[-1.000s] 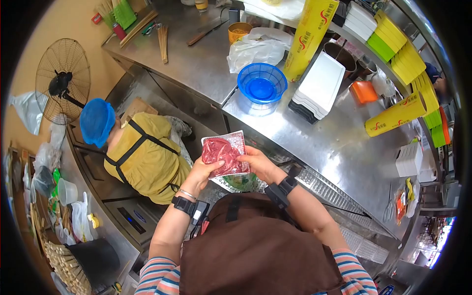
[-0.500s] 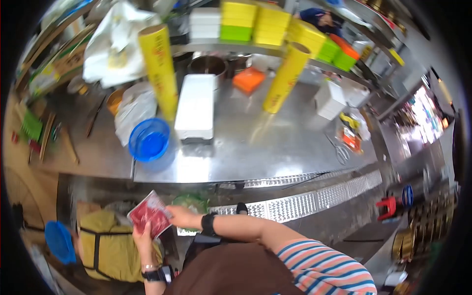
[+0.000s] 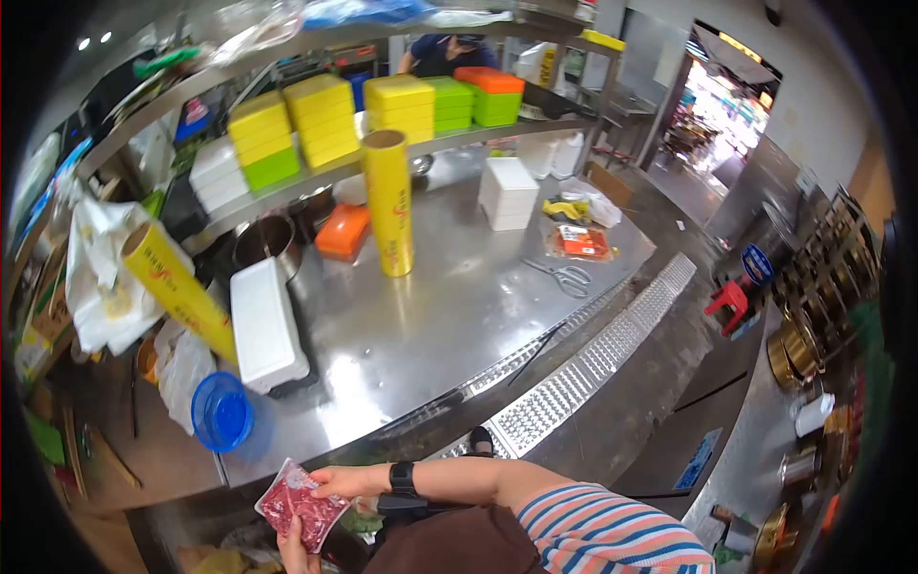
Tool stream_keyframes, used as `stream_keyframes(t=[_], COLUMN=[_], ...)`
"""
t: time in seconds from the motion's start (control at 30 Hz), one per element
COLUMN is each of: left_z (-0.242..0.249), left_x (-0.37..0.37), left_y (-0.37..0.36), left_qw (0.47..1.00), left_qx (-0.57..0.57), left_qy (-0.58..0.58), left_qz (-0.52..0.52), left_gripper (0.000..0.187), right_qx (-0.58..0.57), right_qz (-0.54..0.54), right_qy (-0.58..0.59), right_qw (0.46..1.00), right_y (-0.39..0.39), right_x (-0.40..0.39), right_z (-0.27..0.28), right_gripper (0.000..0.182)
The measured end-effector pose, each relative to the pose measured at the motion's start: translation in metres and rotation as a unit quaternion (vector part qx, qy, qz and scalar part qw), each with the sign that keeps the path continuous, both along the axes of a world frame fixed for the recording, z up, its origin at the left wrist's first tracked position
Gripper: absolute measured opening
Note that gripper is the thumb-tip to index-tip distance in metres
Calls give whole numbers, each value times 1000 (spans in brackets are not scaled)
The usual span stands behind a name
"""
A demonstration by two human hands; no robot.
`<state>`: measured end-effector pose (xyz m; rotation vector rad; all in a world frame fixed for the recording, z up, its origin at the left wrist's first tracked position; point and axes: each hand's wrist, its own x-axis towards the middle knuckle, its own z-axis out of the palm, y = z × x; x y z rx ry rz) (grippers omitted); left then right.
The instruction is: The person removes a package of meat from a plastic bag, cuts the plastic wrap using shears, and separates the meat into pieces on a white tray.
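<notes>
A flat, clear-wrapped pack of red meat (image 3: 293,501) is in both hands at the bottom of the head view, just in front of the steel table's near edge. My left hand (image 3: 297,549) grips its lower edge with the thumb on top. From the right, my right hand (image 3: 346,481) pinches the upper right side of the pack. The fingers under the pack are hidden. Closest to the pack on the tabletop is a blue plastic basin (image 3: 222,413).
On the steel table (image 3: 459,316) are a white box (image 3: 268,325), two yellow film rolls, an orange container (image 3: 342,232), scissors (image 3: 564,277) and white containers (image 3: 509,194). Stacked yellow and green boxes line a shelf; another person (image 3: 449,55) is behind it. A red stool (image 3: 730,304) stands at right.
My view has swung right, so the doorway and right-hand counter show more and the table sits lower left. Both hands still hold the pack of red meat.
</notes>
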<state>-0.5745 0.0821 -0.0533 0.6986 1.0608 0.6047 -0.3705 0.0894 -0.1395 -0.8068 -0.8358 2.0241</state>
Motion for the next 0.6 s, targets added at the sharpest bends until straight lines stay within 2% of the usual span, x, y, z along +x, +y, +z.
stream_keyframes(t=[0.03,0.1,0.13,0.17,0.23,0.3,0.37,0.43,0.47,0.5,0.53,0.6], left_z=[-29,-10,5,19,26,26,2,-16,-23,-58,-93,-113], left_x=[-2,43,78,112,170,223,276,339,371,409,439,494], left_y=[0,6,12,14,9,7,13,14,12,22,27,21], left_qw=[930,886,958,989,979,968,961,942,941,942,943,943], left_qx=[330,403,228,36,44,47,43,29,21,-15,1,13], left_qy=[55,118,40,-29,-62,-53,-45,-58,-69,-99,-97,-98], left_qz=[-151,-195,-167,-141,-189,-242,-268,-329,-330,-320,-318,-318], left_gripper=[43,41,42,43,44,43,42,40,41,35,33,32], right_qx=[27,8,25,55,7,12,14,-49,-47,-47,-19,0], right_qz=[-28,-91,-117,-149,-192,-243,-291,-407,-417,-423,-451,-494], right_qy=[16,114,123,102,48,27,10,-125,-99,-97,-112,-157], right_qw=[999,989,985,982,980,969,957,904,902,900,885,855], right_y=[-1,-18,-27,-39,-60,-81,-102,-120,-129,-133,-138,-152], right_x=[14,57,81,105,158,210,261,316,345,372,398,439], right_z=[-9,3,8,8,10,14,17,22,21,8,-7,-8], right_gripper=[37,36,36,36,39,40,42,45,45,45,45,46])
